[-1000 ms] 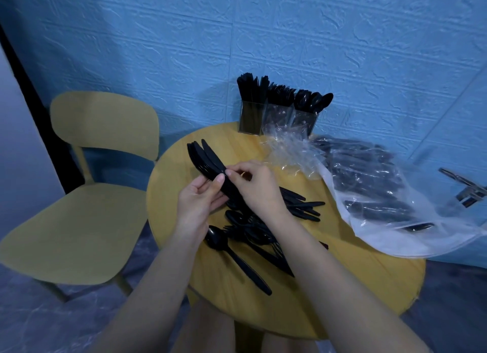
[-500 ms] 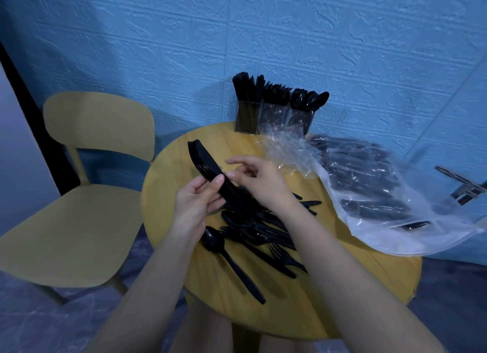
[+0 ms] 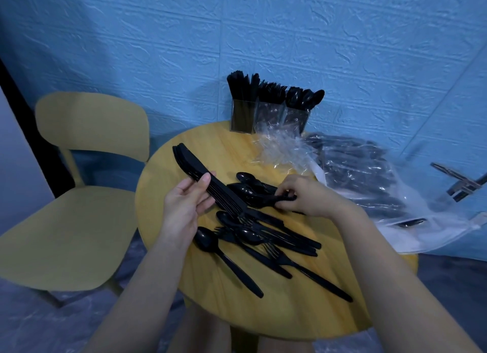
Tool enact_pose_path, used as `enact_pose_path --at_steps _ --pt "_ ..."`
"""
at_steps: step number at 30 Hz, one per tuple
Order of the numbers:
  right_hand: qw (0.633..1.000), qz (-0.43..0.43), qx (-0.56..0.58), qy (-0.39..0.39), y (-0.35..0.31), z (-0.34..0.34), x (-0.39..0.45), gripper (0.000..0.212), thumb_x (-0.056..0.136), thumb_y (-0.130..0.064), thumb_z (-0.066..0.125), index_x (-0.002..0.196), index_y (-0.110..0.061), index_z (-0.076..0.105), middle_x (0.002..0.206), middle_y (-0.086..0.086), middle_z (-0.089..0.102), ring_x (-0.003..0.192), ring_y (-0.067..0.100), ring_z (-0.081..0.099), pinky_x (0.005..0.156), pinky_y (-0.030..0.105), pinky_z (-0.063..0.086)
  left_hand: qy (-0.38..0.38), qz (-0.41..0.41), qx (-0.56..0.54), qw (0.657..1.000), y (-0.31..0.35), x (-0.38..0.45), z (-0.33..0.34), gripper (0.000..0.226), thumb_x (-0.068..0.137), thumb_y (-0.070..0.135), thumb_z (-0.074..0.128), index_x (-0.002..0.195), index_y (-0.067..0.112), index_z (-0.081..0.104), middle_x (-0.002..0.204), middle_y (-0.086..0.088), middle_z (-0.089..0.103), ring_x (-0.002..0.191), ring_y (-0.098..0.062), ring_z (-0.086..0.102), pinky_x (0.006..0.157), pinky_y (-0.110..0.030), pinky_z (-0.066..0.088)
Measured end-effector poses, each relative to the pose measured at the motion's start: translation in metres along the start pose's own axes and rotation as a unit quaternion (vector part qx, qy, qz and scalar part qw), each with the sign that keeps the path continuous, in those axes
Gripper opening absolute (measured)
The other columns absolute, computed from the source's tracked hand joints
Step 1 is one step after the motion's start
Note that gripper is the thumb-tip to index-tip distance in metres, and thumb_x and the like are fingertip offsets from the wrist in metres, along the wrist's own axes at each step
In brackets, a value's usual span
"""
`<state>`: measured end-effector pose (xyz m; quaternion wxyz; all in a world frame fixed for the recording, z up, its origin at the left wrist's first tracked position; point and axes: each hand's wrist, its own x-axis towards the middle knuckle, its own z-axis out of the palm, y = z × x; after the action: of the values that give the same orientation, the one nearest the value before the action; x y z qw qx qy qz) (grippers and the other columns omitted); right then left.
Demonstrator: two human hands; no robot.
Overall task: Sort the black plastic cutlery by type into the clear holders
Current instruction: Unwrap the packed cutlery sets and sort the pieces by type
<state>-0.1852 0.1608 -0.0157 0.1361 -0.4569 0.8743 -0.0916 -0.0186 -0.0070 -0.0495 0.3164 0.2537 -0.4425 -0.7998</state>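
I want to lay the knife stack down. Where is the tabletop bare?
Bare wood lies on the table between the knife stack, the clear holders and the crumpled wrap; also along the near edge below the loose cutlery pile. The middle and the right side under the plastic bag are crowded.

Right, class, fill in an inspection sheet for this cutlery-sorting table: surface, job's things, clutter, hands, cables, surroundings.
Surface: round wooden table, partly covered.
Job's things: three clear holders at the far edge, holding knives, forks and spoons; loose cutlery pile mid-table; stack of knives.
Clutter: crumpled wrap; plastic bag of more cutlery hanging over the table's right edge.
Hands: left hand grips the stack of knives; right hand pinches a piece from the pile.
Cables: nothing seen.
Surroundings: yellow chair on the left, blue textured wall, metal fitting on the right.
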Motion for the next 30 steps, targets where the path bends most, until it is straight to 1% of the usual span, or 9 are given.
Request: enact_pose_path --at_steps 4,8,12,14,17,20,23,26,30 --pt "0.995 0.027 0.073 0.068 0.005 -0.005 0.001 0.01 0.092 -0.029 0.06 0.089 -0.022 0.066 0.09 -0.004 0.062 0.082 0.012 0.056 0.076 0.028 0.046 0.005 -0.006 -0.004 1.0 0.001 -0.001 0.0 0.015 0.088 0.015 0.061 0.103 0.011 0.064 0.094 0.003 0.074 0.081 -0.008 0.071 0.065 -0.018 0.056" --pt "0.987 0.07 0.08 0.125 0.014 -0.003 0.007 0.022 0.094 -0.026 0.057 0.079 -0.011 0.063 0.064 -0.001 0.052 0.058 0.01 0.046 0.053 0.023 0.033 0.009 -0.002 -0.003 1.0 0.001 0.001 -0.001 0.015 0.089 0.016 0.062 0.103 0.013 0.064 0.091 0.006 0.074 0.083 -0.007 0.071 0.066 -0.018 0.056" --pt "0.978 0.121 0.069 0.157 0.021 0.003 0.014 0.023 0.095 -0.027 0.056 0.095 -0.007 0.067 0.071 0.004 0.058 0.065 0.017 0.053 0.06 0.029 0.043 0.013 -0.006 -0.005 1.0 0.0 0.001 -0.001 0.011 0.089 0.015 0.061 0.1 0.014 0.063 0.093 0.005 0.074 0.083 -0.008 0.071 0.068 -0.019 0.057" --pt "0.977 0.131 0.043 0.166 0.021 0.006 0.015 0.027 0.093 -0.032 0.059 0.11 -0.012 0.066 0.093 0.005 0.065 0.085 0.021 0.06 0.075 0.033 0.051 0.014 -0.007 -0.008 1.0 0.0 0.001 -0.001 0.011 0.089 0.015 0.061 0.1 0.015 0.063 0.093 0.005 0.074 0.084 -0.008 0.071 0.069 -0.019 0.057" --pt "0.969 0.066 0.022 0.235 0.014 0.007 0.012 0.033 0.086 -0.033 0.067 0.113 -0.015 0.064 0.106 0.0 0.06 0.1 0.018 0.056 0.087 0.035 0.048 0.011 -0.005 -0.007 1.0 -0.001 0.002 -0.002 0.012 0.089 0.015 0.061 0.101 0.015 0.063 0.093 0.005 0.074 0.085 -0.009 0.071 0.071 -0.02 0.057" --pt "0.989 -0.033 0.071 0.126 -0.003 0.004 0.006 0.027 0.08 -0.037 0.072 0.1 -0.02 0.066 0.096 -0.007 0.057 0.088 0.01 0.052 0.084 0.032 0.047 0.009 -0.001 0.004 1.0 -0.002 0.003 -0.002 0.011 0.09 0.016 0.061 0.1 0.016 0.064 0.096 0.005 0.074 0.087 -0.01 0.07 0.077 -0.023 0.057" --pt "0.999 -0.035 0.001 0.001 -0.014 0.007 0.007 0.029 0.082 -0.041 0.069 0.105 -0.023 0.065 0.102 -0.007 0.056 0.089 0.01 0.051 0.078 0.028 0.047 0.008 -0.003 0.004 1.0 -0.002 0.004 -0.002 0.012 0.09 0.016 0.061 0.101 0.016 0.064 0.097 0.004 0.073 0.089 -0.011 0.07 0.08 -0.026 0.057" --pt "0.999 -0.025 -0.004 0.036 -0.013 0.008 0.008 0.012 0.09 -0.027 0.063 0.1 -0.021 0.066 0.09 -0.009 0.059 0.08 0.009 0.054 0.069 0.022 0.045 0.006 -0.004 0.005 1.0 -0.003 0.005 -0.004 0.014 0.089 0.017 0.061 0.102 0.016 0.064 0.099 0.004 0.073 0.091 -0.012 0.07 0.081 -0.027 0.056" --pt "0.995 0.015 0.053 0.087 -0.006 0.006 0.008 0.012 0.092 -0.024 0.059 0.101 -0.019 0.066 0.089 -0.008 0.06 0.087 0.01 0.058 0.08 0.025 0.049 0.005 -0.004 0.009 1.0 -0.003 0.005 -0.004 0.02 0.088 0.018 0.062 0.107 0.013 0.064 0.098 0.005 0.074 0.094 -0.013 0.069 0.082 -0.028 0.056"
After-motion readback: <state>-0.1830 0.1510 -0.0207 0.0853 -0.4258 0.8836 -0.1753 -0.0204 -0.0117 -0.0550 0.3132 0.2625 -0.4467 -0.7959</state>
